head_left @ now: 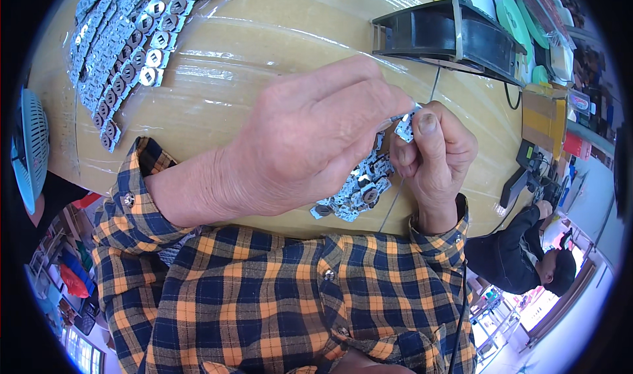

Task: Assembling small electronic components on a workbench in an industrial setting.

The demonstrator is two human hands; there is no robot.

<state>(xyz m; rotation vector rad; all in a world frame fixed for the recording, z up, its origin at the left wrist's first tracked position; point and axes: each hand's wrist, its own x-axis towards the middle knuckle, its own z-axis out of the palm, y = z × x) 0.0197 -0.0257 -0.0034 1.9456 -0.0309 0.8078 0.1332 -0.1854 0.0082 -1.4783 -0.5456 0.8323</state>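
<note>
My right hand (436,151) pinches a small light-blue circuit board (404,130) between thumb and fingers. From the left, my left hand (306,137) reaches across, its fingertips closed together right at the board's edge. A thin dark tip shows beside those fingertips; what it belongs to is hidden. Below the hands lies a loose pile of similar circuit boards (356,193), some with round dark parts, partly covered by my left hand. Many more boards (122,57) are laid out in close, slanting rows at the upper left of the table.
A black box fan (448,36) stands on the tape-covered table (264,44) at the far right. Green reels (521,28) and a cardboard box (544,117) sit beyond it. At the left edge is a light-blue slotted basket (31,143). Another person (514,255) is at the right.
</note>
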